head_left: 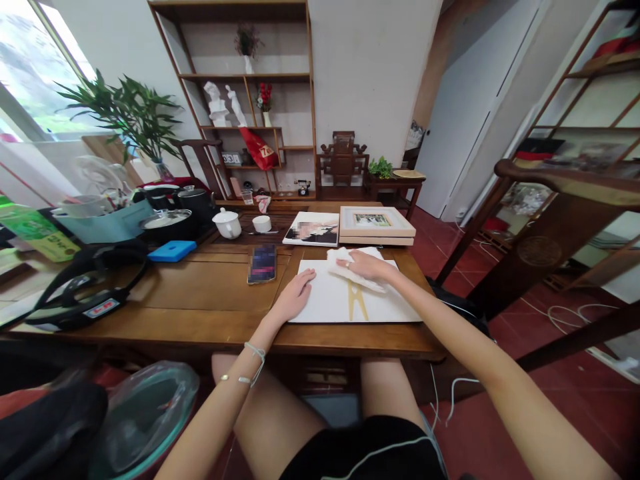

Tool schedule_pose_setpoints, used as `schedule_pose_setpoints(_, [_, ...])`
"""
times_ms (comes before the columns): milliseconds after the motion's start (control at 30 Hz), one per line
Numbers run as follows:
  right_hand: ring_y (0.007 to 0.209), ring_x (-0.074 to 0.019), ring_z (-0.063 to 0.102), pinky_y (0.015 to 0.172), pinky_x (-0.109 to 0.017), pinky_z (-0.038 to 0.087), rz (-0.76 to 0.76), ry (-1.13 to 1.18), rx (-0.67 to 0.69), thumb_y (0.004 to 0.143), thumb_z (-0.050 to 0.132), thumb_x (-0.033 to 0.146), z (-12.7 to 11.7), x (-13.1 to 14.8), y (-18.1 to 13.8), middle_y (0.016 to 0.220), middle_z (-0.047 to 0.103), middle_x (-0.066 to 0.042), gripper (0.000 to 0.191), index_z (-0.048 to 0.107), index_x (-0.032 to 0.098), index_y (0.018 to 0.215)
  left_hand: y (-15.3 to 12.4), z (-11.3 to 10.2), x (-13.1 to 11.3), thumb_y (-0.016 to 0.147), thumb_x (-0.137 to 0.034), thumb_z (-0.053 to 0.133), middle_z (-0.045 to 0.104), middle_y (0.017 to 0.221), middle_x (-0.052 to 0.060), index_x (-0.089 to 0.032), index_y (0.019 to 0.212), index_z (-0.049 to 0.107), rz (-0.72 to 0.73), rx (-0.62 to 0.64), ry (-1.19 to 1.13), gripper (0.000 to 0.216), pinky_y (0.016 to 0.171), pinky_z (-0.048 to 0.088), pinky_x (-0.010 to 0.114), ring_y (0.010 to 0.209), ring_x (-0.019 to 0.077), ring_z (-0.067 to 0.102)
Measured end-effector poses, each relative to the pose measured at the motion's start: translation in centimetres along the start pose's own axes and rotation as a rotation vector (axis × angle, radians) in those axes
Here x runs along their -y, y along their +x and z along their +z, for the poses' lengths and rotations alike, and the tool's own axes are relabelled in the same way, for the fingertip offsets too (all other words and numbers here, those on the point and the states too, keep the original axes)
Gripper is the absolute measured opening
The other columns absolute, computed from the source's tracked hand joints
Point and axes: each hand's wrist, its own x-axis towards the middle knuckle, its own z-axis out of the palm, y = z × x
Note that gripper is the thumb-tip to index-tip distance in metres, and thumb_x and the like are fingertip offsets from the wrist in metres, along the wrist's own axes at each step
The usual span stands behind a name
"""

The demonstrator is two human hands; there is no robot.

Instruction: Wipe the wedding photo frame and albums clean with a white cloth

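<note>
A flat white board [320, 303] lies near the front edge of the wooden table, with a pale yellow A-shaped piece or marking [357, 307] on its lower middle. My left hand [295, 295] rests on the board's left side, fingers stretched out, holding nothing. Over the board's upper part, my right hand [367, 265] grips a crumpled white cloth [338, 263] and presses it against the surface. The cloth hides the top of the yellow shape. Whether it is fabric or paper towel, I cannot tell.
Behind the board are a photo panel [311, 229] and stacked framed pictures [377, 235]. A phone [263, 263], a lidded white cup [227, 224], a blue box [173, 251] and a black headset [85, 293] are leftward. A wooden chair [545, 253] stands right; a lined bin [155, 420] is below left.
</note>
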Motion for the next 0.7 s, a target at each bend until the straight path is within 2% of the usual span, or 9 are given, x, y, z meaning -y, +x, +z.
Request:
schedule_pose_setpoints(167, [0.124,-0.0346,0.046,0.098,-0.039,0.037,0.129,0.014,-0.108,0.087,0.035,0.067,-0.6,-4.4,-4.0,0.140,0.045,-0.019,0.076,0.049,0.007,0.131,0.0,0.1,0.1,0.088,-0.025,0.038,0.052,0.137,0.010,-0.016,0.124,0.055,0.008,-0.008,-0.004,0.041,0.114,0.028,0.044,0.133,0.0213,0.041])
schedule_pose_setpoints(300, [0.128,-0.0308,0.042,0.104,-0.041,0.032,0.130,0.056,-0.192,0.092,0.028,0.058,-1.2,-5.8,-6.9,0.140,0.046,-0.014,0.065,0.047,0.013,0.134,0.0,0.1,0.0,0.088,-0.024,0.037,0.052,0.138,0.010,-0.016,0.124,0.055,0.008,-0.005,0.010,0.041,0.114,0.029,0.046,0.133,0.0218,0.041])
schedule_pose_setpoints(467, [0.133,-0.0292,0.035,0.111,-0.046,0.021,0.044,-0.072,-0.178,0.094,0.027,0.052,-0.5,-3.6,-9.3,0.139,0.048,-0.010,0.057,0.052,0.016,0.131,0.0,-0.1,-0.5,0.088,-0.024,0.035,0.050,0.138,0.014,-0.012,0.123,0.055,-0.013,0.010,0.025,0.042,0.114,0.028,0.046,0.133,0.0231,0.041])
schedule_pose_setpoints(533, [0.135,-0.0293,0.031,0.112,-0.048,0.017,-0.056,-0.174,-0.130,0.093,0.031,0.053,0.3,-2.1,-10.6,0.141,0.046,-0.012,0.059,0.049,0.014,0.133,0.0,-0.2,-0.7,0.088,-0.024,0.036,0.051,0.138,0.015,-0.011,0.123,0.055,-0.012,0.002,0.018,0.042,0.114,0.028,0.046,0.133,0.0236,0.041])
schedule_pose_setpoints(633, [0.138,-0.0288,0.026,0.113,-0.045,0.017,-0.200,-0.268,-0.029,0.091,0.036,0.054,1.0,-0.2,-13.2,0.143,0.041,-0.015,0.064,0.049,0.008,0.134,0.0,-0.2,-0.8,0.088,-0.024,0.036,0.052,0.136,0.015,-0.011,0.121,0.056,0.002,-0.015,0.013,0.041,0.114,0.028,0.046,0.132,0.0242,0.042])
schedule_pose_setpoints(700, [0.139,-0.0273,0.023,0.114,-0.041,0.018,-0.224,-0.279,0.026,0.092,0.036,0.054,0.8,0.5,-14.6,0.145,0.038,-0.016,0.064,0.051,0.006,0.131,0.0,-0.1,-0.7,0.088,-0.024,0.036,0.051,0.137,0.014,-0.012,0.121,0.056,0.008,-0.013,0.018,0.041,0.114,0.028,0.045,0.132,0.0237,0.042])
